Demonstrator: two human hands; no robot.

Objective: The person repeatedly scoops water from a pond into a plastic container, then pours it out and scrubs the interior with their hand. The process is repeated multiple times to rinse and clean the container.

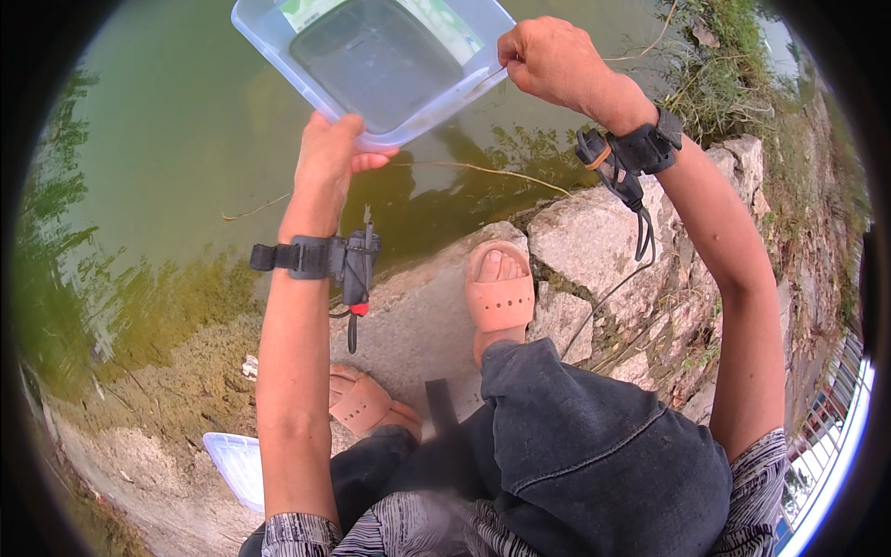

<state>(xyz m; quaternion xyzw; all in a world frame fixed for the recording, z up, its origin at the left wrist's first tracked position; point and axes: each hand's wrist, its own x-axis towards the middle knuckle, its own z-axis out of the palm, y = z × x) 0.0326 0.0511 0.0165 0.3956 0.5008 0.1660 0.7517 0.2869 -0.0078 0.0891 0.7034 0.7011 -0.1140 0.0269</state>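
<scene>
Over the green water, a translucent plastic container is tilted, with a green-and-white label on its far side. My left hand grips its near corner, thumb on the rim and fingers beneath. At its right corner, my right hand pinches something thin, perhaps a stem or twig; whether it also holds the rim is hard to tell. The dark square in the container looks like its base, and what lies inside cannot be made out. Both wrists carry black straps with small devices.
My sandalled feet rest on a concrete ledge at the water's edge. Rough stones and plants line the right bank. A translucent plastic lid or tray lies at lower left. A thin stem stretches over the water, and a metal railing stands far right.
</scene>
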